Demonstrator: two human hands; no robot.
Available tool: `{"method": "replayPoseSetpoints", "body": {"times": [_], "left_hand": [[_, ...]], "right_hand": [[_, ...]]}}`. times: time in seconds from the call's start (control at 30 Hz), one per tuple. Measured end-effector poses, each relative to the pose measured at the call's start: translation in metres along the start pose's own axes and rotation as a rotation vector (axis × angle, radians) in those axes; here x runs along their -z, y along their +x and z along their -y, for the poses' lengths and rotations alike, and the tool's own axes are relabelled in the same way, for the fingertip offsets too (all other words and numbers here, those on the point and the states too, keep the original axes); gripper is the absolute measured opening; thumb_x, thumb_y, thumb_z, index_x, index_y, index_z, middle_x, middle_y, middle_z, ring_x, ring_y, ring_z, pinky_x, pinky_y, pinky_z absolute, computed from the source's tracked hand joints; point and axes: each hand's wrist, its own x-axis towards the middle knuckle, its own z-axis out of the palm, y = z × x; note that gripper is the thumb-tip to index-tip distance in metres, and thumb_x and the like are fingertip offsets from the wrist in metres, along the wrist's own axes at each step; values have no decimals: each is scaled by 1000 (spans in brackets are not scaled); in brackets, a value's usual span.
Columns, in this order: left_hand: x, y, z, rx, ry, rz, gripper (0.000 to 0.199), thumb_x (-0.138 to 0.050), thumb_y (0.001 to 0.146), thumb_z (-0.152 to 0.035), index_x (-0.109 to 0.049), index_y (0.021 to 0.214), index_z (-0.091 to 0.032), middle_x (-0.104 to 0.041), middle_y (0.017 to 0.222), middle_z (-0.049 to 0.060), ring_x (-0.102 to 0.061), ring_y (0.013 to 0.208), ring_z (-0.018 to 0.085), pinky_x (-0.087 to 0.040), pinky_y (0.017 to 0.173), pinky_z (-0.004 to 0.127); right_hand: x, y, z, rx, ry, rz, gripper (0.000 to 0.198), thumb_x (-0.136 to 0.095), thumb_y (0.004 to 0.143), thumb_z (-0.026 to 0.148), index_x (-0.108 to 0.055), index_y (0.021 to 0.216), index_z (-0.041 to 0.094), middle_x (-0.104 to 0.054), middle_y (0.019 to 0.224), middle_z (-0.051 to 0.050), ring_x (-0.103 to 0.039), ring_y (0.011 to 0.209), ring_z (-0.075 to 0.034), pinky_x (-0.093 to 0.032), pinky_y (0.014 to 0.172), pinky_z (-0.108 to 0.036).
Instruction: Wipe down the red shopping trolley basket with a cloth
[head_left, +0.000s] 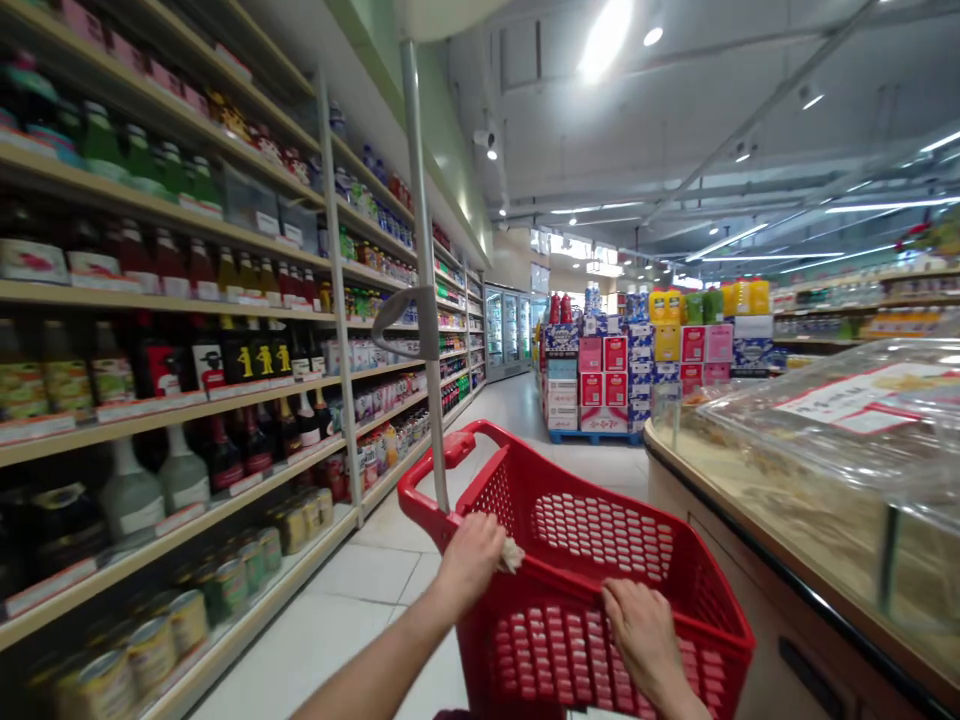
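A red plastic shopping cart (600, 470) with slotted walls stands right in front of me, and its basket looks bare inside. My left hand (472, 555) is closed around the cart's near rim at the left. By its fingers a small crumpled pale thing (511, 555), perhaps tissue, sticks out; whether the hand grips it too I cannot tell. Farther right along the same rim, my right hand (643, 630) has its fingers curled over the edge. A grey metal pole (424, 230) with a loop-shaped holder (409, 325) rises from the cart's left corner.
Tall shelves (187, 390) of bottles and cans line the left. At right, close to the cart, runs a display counter (750, 500) with clear plastic lids (840, 390). Stacked boxes (600, 370) on a blue pallet (596, 437) stand ahead, with glass-door coolers (506, 325) beyond.
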Motion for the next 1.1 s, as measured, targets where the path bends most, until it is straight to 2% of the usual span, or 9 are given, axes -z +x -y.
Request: {"method": "replayPoseSetpoints", "body": {"times": [0.1,0.17,0.33,0.43,0.6,0.73,0.87,1.0,1.1], "left_hand": [[10,-7,31,35,-23,-33,33,-33,78,-6,-49,106,-13,-48,116,13,-40,112,22,-32,95,40],[6,-5,28,44,-54,-48,33,-31,79,-4,-49,106,-12,-48,116,13,-39,112,21,-30,96,42],[-28,12,-44,-32,-170,-44,23,-35,81,-10,-57,85,-13,-58,93,9,-49,93,18,-38,88,35],[-27,21,-68,-67,-249,-52,20,-39,81,-15,-59,78,-16,-59,84,3,-51,82,14,-42,78,27],[38,31,-13,-35,-253,-116,18,-42,79,-18,-60,81,-16,-57,90,5,-48,85,15,-39,80,28],[72,34,22,-111,-150,-28,14,-47,74,-18,-60,69,-18,-57,84,5,-46,92,18,-33,89,34],[42,23,-7,-57,-90,6,17,-42,73,-15,-59,73,-16,-56,85,8,-46,90,20,-36,85,37],[2,19,-47,37,-159,-18,16,-45,73,-27,-55,78,-16,-55,86,7,-47,85,21,-39,79,38],[-5,22,-55,48,-252,23,10,-46,71,-24,-54,73,-17,-55,83,6,-49,81,19,-42,75,35]], "right_hand": [[-1,1,2,-33,47,19,39,-28,88,32,-61,71,21,-63,69,-1,-54,68,-16,-28,69,-30],[-2,1,2,-77,62,11,41,-28,88,35,-60,67,21,-62,67,-1,-54,68,-16,-27,70,-31],[3,0,1,-91,104,33,40,-29,87,37,-60,69,21,-63,69,-1,-54,70,-16,-27,71,-31],[4,-3,-1,-66,80,5,39,-28,88,36,-60,72,21,-63,70,-1,-54,71,-16,-27,72,-32],[2,-8,-7,-40,62,-35,40,-27,88,37,-60,71,22,-61,68,-2,-53,69,-16,-28,72,-32],[4,-11,-9,-56,66,-42,41,-27,88,38,-60,69,22,-61,67,-1,-53,68,-16,-29,71,-32],[6,-14,-10,-65,98,-53,41,-26,88,37,-59,69,22,-60,66,-1,-52,67,-15,-28,72,-32],[3,-16,-9,-65,109,-76,40,-26,88,36,-57,68,22,-59,64,-1,-51,66,-15,-27,73,-33],[2,-16,-9,-64,94,-114,41,-24,89,35,-56,67,22,-58,64,-1,-51,66,-16,-28,72,-32]]}}
